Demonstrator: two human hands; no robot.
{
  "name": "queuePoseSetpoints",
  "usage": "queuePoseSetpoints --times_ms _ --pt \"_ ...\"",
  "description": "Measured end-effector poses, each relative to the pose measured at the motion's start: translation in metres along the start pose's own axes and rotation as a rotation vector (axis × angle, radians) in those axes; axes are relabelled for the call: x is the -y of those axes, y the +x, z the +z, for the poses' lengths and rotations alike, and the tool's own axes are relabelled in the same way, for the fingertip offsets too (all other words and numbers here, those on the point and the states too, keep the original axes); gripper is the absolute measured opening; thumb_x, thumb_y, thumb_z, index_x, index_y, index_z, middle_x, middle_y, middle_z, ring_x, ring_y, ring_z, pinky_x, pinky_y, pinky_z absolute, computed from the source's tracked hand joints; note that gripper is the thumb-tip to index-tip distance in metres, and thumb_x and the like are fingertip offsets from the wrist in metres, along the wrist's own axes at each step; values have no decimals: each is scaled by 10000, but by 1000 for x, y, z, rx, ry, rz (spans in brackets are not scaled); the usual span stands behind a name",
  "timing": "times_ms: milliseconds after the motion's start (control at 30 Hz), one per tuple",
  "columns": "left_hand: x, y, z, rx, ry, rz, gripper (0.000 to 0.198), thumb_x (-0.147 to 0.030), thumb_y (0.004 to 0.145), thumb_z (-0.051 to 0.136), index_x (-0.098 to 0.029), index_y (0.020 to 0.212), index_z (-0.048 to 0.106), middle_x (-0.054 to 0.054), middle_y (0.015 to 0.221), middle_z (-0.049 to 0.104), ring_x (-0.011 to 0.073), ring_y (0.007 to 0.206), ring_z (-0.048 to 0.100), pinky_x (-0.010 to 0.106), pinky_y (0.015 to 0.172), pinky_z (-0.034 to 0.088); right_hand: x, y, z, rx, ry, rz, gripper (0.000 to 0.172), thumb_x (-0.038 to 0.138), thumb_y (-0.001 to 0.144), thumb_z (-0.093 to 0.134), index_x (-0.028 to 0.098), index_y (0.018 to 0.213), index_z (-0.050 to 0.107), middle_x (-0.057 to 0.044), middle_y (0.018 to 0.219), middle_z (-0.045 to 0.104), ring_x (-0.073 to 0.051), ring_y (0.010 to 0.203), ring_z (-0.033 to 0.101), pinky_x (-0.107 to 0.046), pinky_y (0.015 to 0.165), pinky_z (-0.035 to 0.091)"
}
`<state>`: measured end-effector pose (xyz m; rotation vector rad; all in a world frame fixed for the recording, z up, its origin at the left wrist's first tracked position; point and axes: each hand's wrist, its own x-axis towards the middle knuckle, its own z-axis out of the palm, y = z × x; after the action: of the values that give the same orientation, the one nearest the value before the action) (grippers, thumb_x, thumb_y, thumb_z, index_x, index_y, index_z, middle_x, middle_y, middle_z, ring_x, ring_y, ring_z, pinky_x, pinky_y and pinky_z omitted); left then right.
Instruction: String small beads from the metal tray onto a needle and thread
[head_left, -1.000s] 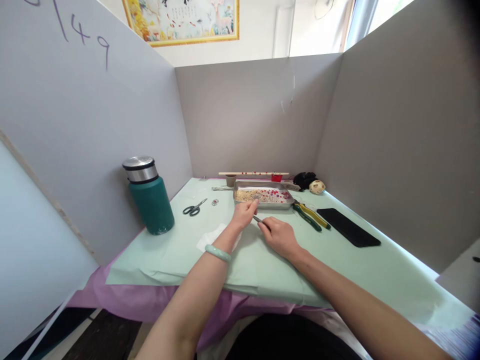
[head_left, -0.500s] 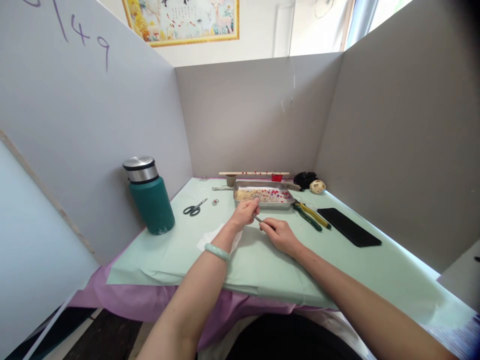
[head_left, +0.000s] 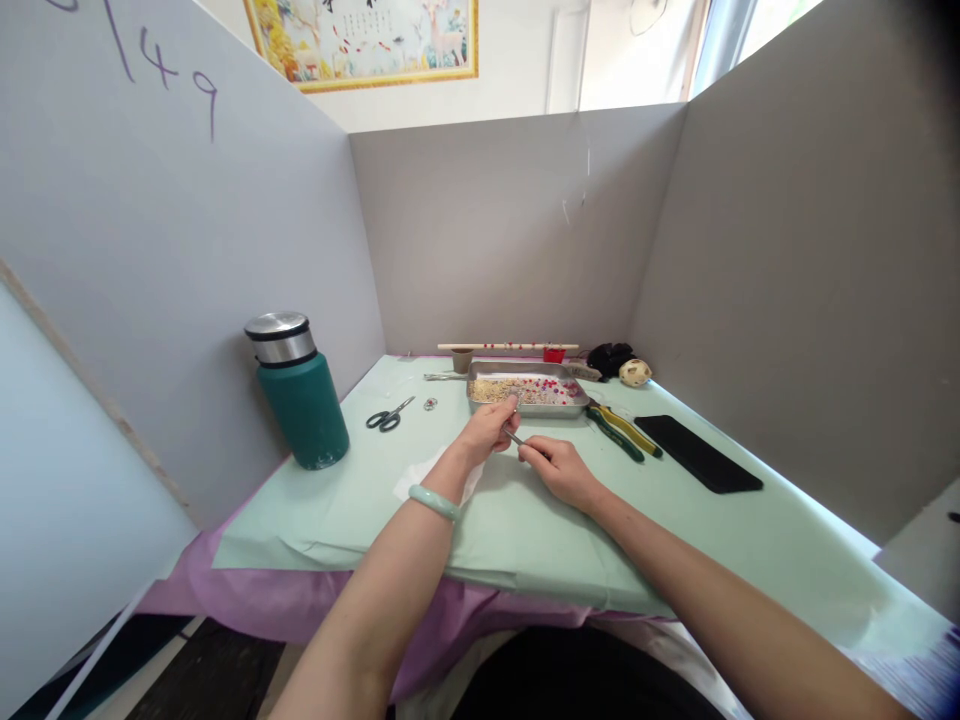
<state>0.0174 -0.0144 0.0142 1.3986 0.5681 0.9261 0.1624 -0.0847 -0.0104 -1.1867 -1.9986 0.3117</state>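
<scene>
In front of the tray, my left hand (head_left: 489, 428) is closed, its fingers pinched together; whatever lies in them is too small or hidden to make out. A pale green bangle (head_left: 434, 502) circles that wrist. My right hand (head_left: 559, 468) grips a slim metal tool (head_left: 514, 437), perhaps tweezers, whose thin end points up and left to the left hand's fingers. Just beyond both hands, the metal tray (head_left: 551, 411) holds many tiny beads (head_left: 517, 390), tan on the left and red mixed with others on the right. A crumpled white tissue (head_left: 417, 472) lies partly under my left forearm.
Scissors (head_left: 390, 414), a small ring-like bead piece (head_left: 430, 404) and a green bottle (head_left: 304, 400) are on the left. Pliers (head_left: 622, 435) and a black flat case (head_left: 697, 455) lie right. A beaded stick (head_left: 508, 347) rests across small cups behind the tray. Grey panels enclose the table.
</scene>
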Motion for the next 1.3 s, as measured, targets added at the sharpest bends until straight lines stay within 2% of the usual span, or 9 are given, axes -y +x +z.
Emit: queuePoseSetpoints --times_ms 367,667,1300 --pt "-1 0 1 20 -31 -26 472 -602 761 520 -158 613 454 -69 458 349 21 315 223 185 330 168 2 0 -4 41 28 11 302 368 918 466 130 781 590 23 691 581 -102 624 565 -269 622 473" --pt "3 1 -1 -79 5 -55 458 -577 735 570 -155 594 463 -73 455 320 23 338 239 176 332 153 -1 0 3 -24 -68 -21 269 355 915 469 145 805 595 1 763 601 -117 698 566 -300 693 463" --pt "4 3 1 -145 21 -32 478 -612 743 529 -163 604 445 -77 466 321 16 318 214 182 327 155 0 1 3 -47 -153 1 263 340 920 467 144 799 594 7 748 600 -111 680 569 -290 676 471"
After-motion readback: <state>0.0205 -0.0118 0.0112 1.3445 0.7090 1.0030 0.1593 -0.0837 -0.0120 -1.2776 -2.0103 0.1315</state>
